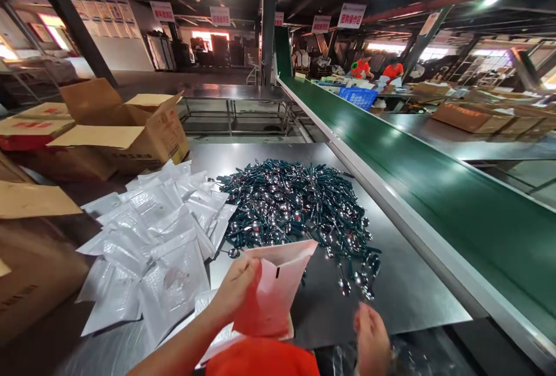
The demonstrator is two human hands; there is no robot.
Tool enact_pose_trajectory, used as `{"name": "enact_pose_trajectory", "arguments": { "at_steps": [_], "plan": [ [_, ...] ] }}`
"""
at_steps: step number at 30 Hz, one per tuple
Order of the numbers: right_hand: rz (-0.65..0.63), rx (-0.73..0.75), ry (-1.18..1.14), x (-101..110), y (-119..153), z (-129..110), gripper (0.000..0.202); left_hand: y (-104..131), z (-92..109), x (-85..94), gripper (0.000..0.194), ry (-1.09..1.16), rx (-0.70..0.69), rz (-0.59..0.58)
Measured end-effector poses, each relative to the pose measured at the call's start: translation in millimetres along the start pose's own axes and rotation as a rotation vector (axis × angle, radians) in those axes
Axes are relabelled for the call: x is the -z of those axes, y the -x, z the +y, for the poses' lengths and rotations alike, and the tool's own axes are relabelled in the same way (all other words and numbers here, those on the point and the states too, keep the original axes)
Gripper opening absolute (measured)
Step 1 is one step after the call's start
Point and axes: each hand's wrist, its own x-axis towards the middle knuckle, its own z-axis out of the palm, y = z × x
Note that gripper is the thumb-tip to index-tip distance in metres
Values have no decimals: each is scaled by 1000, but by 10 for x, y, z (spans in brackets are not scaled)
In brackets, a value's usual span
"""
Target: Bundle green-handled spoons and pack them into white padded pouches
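My left hand (pixel 243 277) is closed on the left edge of a white mailer bag (pixel 278 289), whose mouth gapes at the top. The bag stands tilted above the front of the metal table, with a small black mark on its face. Near the table's front edge, my right hand (pixel 372 335) is smeared by motion; its fingers look bent, and I see nothing plainly held in them. Just beyond it lie several loose spoons (pixel 362 283) with shiny bowls and dark green handles. They trail off a large heap of spoons (pixel 291 202) in the middle of the table.
A pile of white mailer bags (pixel 160 237) covers the table's left side. Open cardboard boxes (pixel 125 132) stand beyond it. A green conveyor belt (pixel 391 144) runs along the right behind a metal rail. Two people in orange (pixel 393 70) are far back.
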Motion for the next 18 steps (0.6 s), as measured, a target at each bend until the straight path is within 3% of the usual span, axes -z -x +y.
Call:
{"name": "enact_pose_trajectory", "arguments": {
  "at_steps": [2,4,6,8,12,16,18],
  "plan": [
    [-200,122,-46,-272,-121,-231,52,23,-29,-13,55,-24,7,9],
    [-469,342,-46,-483,-204,-590,52,54,-36,-9,54,-50,-4,22],
    [-563,470,51,-611,-214,-943,33,84,-2,12,56,-69,-22,7],
    [-597,540,94,-656,-178,-1173,33,105,78,50,58,-132,-97,-12],
    [-691,598,4,-605,-166,-1263,26,119,283,176,53,-346,-336,-94],
    [-769,608,-110,-555,-269,-1273,22,146,445,287,36,-381,-359,-173],
    [-866,572,-232,-545,-312,-1307,18,171,553,312,28,-379,-385,-292]
  ]
}}
